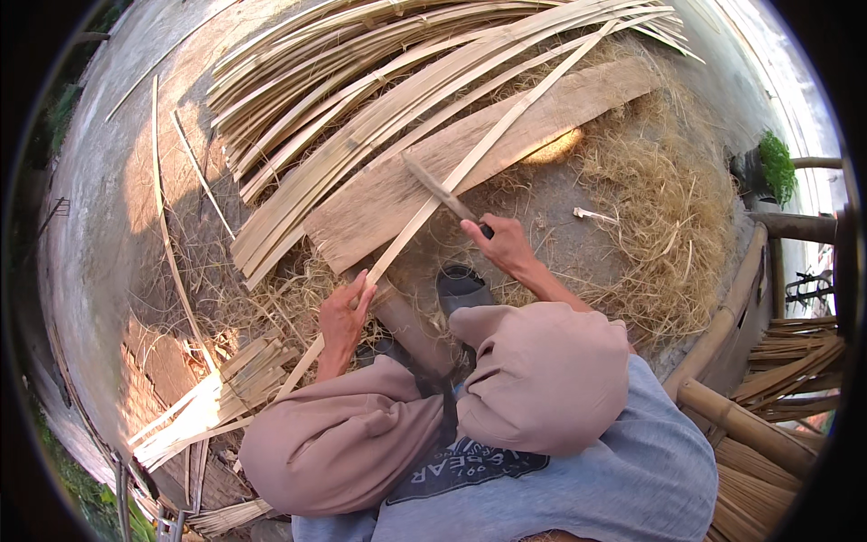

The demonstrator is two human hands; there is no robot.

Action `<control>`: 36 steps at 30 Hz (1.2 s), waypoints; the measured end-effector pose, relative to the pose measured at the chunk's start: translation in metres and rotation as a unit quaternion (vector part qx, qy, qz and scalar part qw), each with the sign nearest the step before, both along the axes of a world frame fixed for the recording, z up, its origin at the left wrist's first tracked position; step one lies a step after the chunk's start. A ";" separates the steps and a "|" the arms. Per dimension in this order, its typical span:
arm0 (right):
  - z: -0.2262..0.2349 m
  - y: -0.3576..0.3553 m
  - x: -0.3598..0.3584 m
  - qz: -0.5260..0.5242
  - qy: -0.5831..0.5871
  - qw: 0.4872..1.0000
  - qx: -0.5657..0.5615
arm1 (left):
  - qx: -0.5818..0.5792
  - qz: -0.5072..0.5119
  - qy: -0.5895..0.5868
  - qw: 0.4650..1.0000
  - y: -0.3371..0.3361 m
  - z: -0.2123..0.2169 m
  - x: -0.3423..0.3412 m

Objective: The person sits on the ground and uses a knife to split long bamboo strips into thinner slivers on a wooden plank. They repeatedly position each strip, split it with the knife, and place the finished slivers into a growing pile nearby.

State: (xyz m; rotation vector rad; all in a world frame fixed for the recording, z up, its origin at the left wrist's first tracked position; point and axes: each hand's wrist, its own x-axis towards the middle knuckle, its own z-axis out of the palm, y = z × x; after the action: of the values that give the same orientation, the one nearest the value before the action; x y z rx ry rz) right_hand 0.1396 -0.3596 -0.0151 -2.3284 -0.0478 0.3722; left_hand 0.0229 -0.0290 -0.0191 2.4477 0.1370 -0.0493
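A long pale bamboo strip (492, 137) runs slantwise from beside my left knee up over a wide wooden board (533, 135). My left hand (343, 316) is closed around it near the board's close end. In my right hand (506, 244) is the dark handle of a long knife (433, 185). Its blade lies across the strip, over the board, pointing to the far left. Whether the blade's edge bites into the strip cannot be made out.
A large pile of split bamboo strips (343, 99) spreads beyond the board. Curly shavings (664, 253) heap up at the right. More strips (217, 388) lie by my left knee. A dark sandal (462, 287) shows between my knees, and bamboo poles (722, 316) stand at the right.
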 end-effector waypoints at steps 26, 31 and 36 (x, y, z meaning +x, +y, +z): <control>-0.021 -0.124 0.081 -0.185 -0.069 0.979 -0.058 | 0.008 -0.026 0.025 0.999 0.043 0.025 -0.027; -0.015 -0.089 0.054 0.069 -0.192 0.974 -0.094 | 0.090 -0.016 0.026 0.996 0.054 0.034 -0.050; -0.003 -0.144 0.105 -0.222 -0.041 0.974 -0.014 | 0.093 -0.008 0.014 0.996 0.065 0.033 -0.076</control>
State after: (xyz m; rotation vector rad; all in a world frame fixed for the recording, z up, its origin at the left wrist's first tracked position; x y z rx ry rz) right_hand 0.2441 -0.5041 -0.0182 -2.2979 0.4334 0.0522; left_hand -0.0530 0.0364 0.0142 2.6355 0.1407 -0.0822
